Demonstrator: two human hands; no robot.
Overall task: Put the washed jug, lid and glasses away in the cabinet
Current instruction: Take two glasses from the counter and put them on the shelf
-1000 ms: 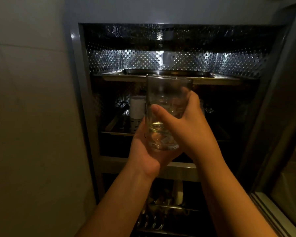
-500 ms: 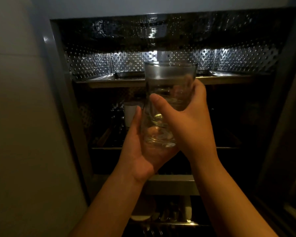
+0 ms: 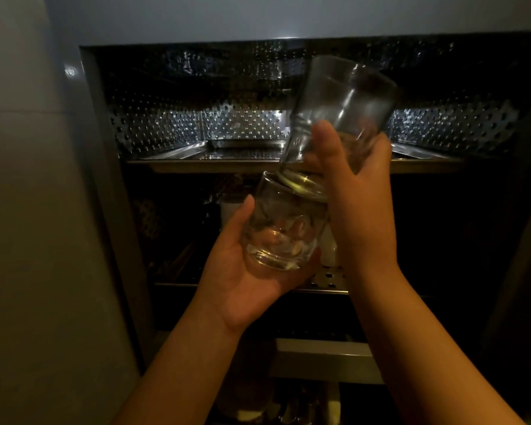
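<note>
Both forearms rise from the bottom of the frame toward the dark open cabinet [image 3: 105,179] that fills the middle and right of the picture. The left hand [image 3: 242,277] sits at the centre, palm turned up and toward the camera, cupping the lower glass [image 3: 284,228] from below and from the left; its thumb lies along the glass's left side and its fingers curl round the far side, showing through the clear wall. This glass stands nearly upright, mouth up.

The right hand [image 3: 359,191] is higher, at centre right, wrist bent back and palm facing left. Its thumb presses the near side of the upper glass [image 3: 334,118] and its fingers wrap round the right side. That glass leans with its mouth toward the upper right of the frame, and its thick base is at the rim of the lower glass; whether the base still sits a little inside that rim or only touches it cannot be told. So the two hands are close together, each clamped on its own glass, the right above the left.

Behind the glasses, across the middle of the frame, runs the upper shelf [image 3: 215,162], a shiny metal tray in front of a perforated back wall [image 3: 166,124]. Below it, partly hidden by the hands, is a lower perforated shelf [image 3: 328,279] with a white object [image 3: 230,207] standing on it at the left of the lower glass. A pale wall [image 3: 28,210] takes up the left of the frame.
</note>
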